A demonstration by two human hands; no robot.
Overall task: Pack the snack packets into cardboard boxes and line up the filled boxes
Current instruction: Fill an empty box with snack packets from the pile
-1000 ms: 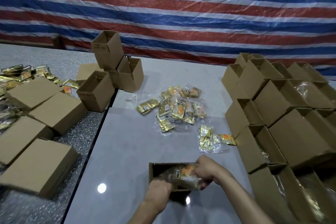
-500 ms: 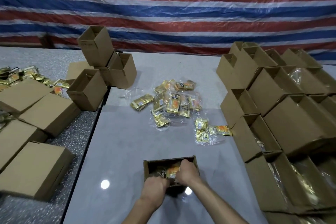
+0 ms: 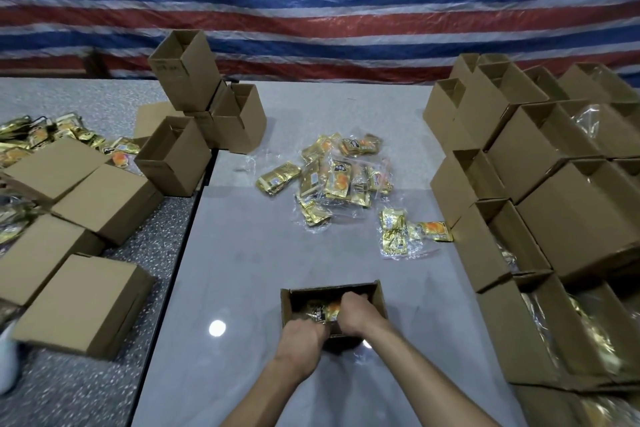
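Stuffing time at the near edge: left hand (image 3: 301, 340) has its fingers curled on the snack packet (image 3: 322, 313) inside the open box (image 3: 379, 300); right hand (image 3: 356, 314) bends its fingers down onto it, tips hidden, so pinch or push I cannot tell; crinkly film, looks light, soft, likely slippery, best taken by the sealed edges; further out the loose packets (image 3: 332, 180) wait; filled boxes (image 3: 571, 218) stack right, empty boxes (image 3: 183, 80) far left
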